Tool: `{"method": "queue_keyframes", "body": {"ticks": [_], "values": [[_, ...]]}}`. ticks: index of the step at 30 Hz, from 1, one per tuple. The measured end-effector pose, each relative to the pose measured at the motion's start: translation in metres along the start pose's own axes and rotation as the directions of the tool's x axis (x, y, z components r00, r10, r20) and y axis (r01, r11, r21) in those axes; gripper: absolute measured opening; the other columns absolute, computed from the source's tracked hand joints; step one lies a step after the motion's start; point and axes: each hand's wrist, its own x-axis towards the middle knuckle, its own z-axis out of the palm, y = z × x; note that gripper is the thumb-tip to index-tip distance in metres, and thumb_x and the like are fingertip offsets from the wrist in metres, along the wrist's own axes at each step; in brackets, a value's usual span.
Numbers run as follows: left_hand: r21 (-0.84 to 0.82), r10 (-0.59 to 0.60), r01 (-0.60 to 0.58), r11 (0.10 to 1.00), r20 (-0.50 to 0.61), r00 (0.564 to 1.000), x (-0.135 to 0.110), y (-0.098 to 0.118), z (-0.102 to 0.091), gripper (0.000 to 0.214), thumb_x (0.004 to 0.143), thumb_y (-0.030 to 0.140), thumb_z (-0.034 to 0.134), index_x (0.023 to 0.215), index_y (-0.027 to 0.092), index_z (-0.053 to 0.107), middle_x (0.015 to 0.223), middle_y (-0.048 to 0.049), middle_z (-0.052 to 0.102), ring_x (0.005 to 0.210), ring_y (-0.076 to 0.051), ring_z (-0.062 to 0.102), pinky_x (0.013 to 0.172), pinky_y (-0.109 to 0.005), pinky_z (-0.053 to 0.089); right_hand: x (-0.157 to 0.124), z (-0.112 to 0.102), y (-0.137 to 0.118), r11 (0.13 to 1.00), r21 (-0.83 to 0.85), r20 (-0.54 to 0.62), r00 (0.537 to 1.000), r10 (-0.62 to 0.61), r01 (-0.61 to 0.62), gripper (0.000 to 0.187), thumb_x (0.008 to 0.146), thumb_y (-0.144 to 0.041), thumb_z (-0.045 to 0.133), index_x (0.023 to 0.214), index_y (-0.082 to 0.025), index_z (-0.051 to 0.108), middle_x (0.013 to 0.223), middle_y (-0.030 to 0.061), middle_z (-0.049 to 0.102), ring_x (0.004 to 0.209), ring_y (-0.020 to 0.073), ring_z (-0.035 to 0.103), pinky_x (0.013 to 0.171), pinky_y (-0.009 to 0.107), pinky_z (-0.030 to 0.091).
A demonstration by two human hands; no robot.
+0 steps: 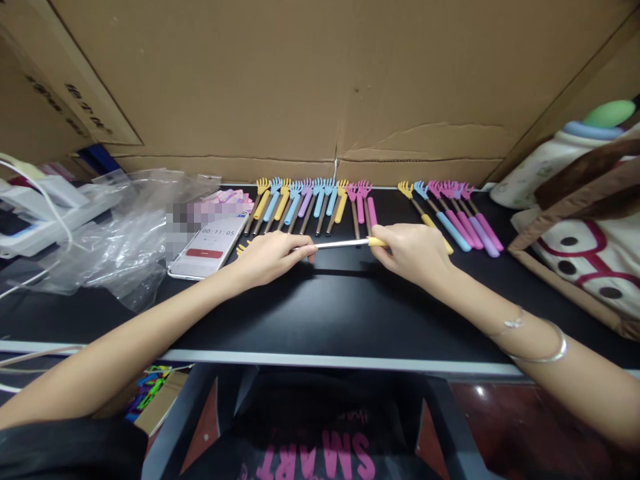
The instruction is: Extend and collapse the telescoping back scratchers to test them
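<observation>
My left hand (pixel 273 257) pinches a thin metal rod (pixel 343 245) over the front of the black table. My right hand (pixel 413 253) is closed round the yellow handle (pixel 376 242) at the rod's other end; together they look like a back scratcher. Partly behind my left hand a yellow claw head (pixel 243 249) shows; whether it belongs to the same rod I cannot tell. Beyond my hands lies a row of back scratcher rods with claw heads (pixel 295 193) and coloured handles. Further right are several with handles on, including a blue one (pixel 453 231).
A phone (pixel 207 245) showing a timer lies left of my left hand, beside crumpled clear plastic (pixel 135 230). A white device (pixel 45 213) with cables stands far left. Right are a bag (pixel 590 260) and a bottle (pixel 530 167). Cardboard (pixel 300 80) walls the back.
</observation>
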Motion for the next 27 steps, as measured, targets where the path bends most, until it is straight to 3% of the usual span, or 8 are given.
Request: {"method": "queue_keyframes", "body": {"ticks": [3,8,13,20,27], "values": [[0.007,0.008,-0.008,1.000,0.022,1.000,0.000,0.001,0.001,0.042,0.096,0.046,0.029,0.082,0.022,0.061,0.080,0.0016,0.065,0.075,-0.016,0.058,0.065,-0.024,0.033,0.000,0.000,-0.001,1.000,-0.009,-0.045,0.999,0.010,-0.011,0.028,0.084,-0.031,0.039,0.067,-0.017,0.056,0.059,0.0031,0.058,0.057,0.0116,0.051,0.049,0.025,0.011],[0.212,0.009,0.000,0.977,-0.039,0.999,0.000,0.000,0.005,0.046,0.097,0.050,0.024,0.083,0.021,0.058,0.073,-0.0019,0.063,0.067,-0.019,0.057,0.056,-0.025,0.028,0.001,-0.003,-0.002,0.999,-0.025,-0.037,0.999,0.038,-0.039,0.029,0.083,-0.033,0.040,0.066,-0.018,0.057,0.060,0.0037,0.059,0.057,0.0119,0.051,0.049,0.026,0.011],[0.404,0.048,0.016,0.914,-0.148,0.988,-0.002,0.001,0.008,0.049,0.097,0.049,0.023,0.085,0.022,0.062,0.072,-0.0039,0.066,0.065,-0.020,0.060,0.052,-0.026,0.027,0.002,-0.008,0.000,0.999,-0.020,0.105,0.994,0.041,-0.039,0.030,0.083,-0.034,0.037,0.071,-0.020,0.061,0.059,0.0035,0.059,0.054,0.0132,0.049,0.050,0.026,0.012],[0.534,0.110,0.030,0.845,-0.229,0.967,-0.004,0.003,0.008,0.049,0.097,0.050,0.026,0.081,0.020,0.062,0.073,-0.0044,0.068,0.063,-0.019,0.062,0.048,-0.025,0.026,0.004,-0.009,-0.001,0.996,0.038,0.240,0.969,0.064,-0.075,0.028,0.080,-0.035,0.039,0.073,-0.020,0.061,0.060,0.0050,0.060,0.056,0.0155,0.052,0.051,0.025,0.014],[0.613,0.201,0.015,0.790,-0.282,0.938,-0.004,0.004,0.010,0.050,0.097,0.052,0.028,0.078,0.020,0.063,0.069,-0.0048,0.065,0.063,-0.018,0.061,0.048,-0.026,0.022,0.007,-0.004,-0.002,0.931,0.306,0.480,0.877,0.032,-0.201,0.024,0.079,-0.036,0.042,0.067,-0.022,0.057,0.067,-0.0007,0.061,0.057,0.0114,0.049,0.053,0.021,0.024]]}}
